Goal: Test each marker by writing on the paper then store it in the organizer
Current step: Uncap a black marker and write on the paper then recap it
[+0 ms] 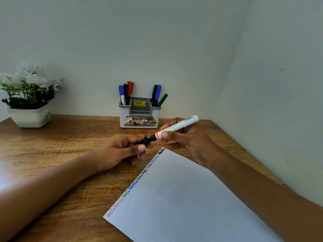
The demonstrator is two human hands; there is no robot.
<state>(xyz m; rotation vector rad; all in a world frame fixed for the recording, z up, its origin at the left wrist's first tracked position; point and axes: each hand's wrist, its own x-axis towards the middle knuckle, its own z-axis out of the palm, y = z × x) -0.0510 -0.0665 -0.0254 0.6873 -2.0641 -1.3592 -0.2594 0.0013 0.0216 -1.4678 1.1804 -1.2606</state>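
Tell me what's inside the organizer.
The organizer holds the left markers, blue, black and red, and the right markers, black, blue, green. Its walls hide their lower ends.

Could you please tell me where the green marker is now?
In the head view, the green marker leans rightward from the right compartment of the organizer, beside a blue marker.

Wooden table (52, 154): paper (183, 198), organizer (139, 117), flowerpot (30, 117).

One organizer (139, 117) at upper centre holds six or seven markers (158, 92): three on its right side in the frame and three or four on its left, where the red caps are hard to separate. Also one white marker (178, 126), one black cap (145, 140), one paper sheet (183, 198), one potted plant (29, 96) at upper left, and two hands: left hand (120, 149), right hand (185, 138).
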